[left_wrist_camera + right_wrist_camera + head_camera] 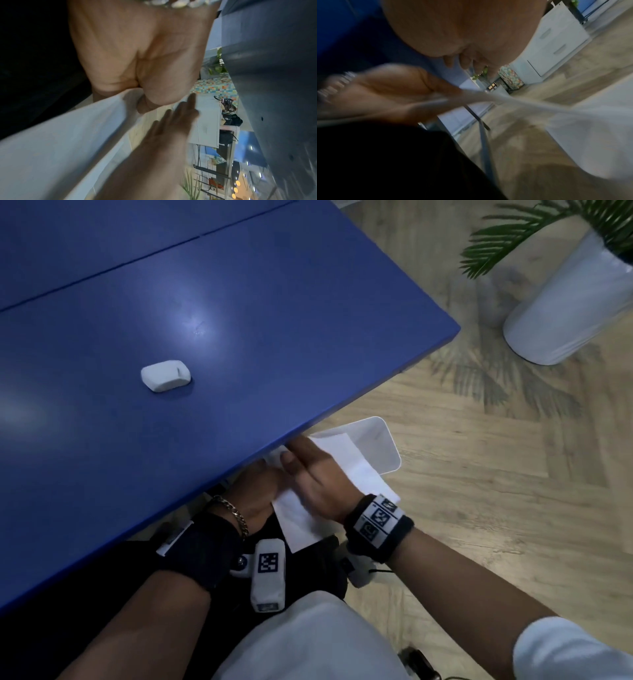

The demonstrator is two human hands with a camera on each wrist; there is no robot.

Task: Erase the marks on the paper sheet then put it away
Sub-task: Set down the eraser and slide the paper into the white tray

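Observation:
Below the blue table's near edge, a white paper sheet point(303, 525), folded over, hangs between my two hands. My left hand point(263, 487) is under it and grips its edge; the left wrist view shows the paper sheet point(68, 135) running into that palm. My right hand point(305, 467) lies on top with straight fingers pressing the sheet; its fingers point(171, 119) look blurred from the left wrist. In the right wrist view my left hand point(388, 92) pinches the paper sheet point(488, 97). A white eraser point(166, 377) lies alone on the table point(274, 320).
A white bin point(385, 440) stands on the wooden floor just under and beyond the paper. A tall white planter point(565, 302) with a green palm stands at the far right. A metal table leg point(484, 135) runs down near my lap.

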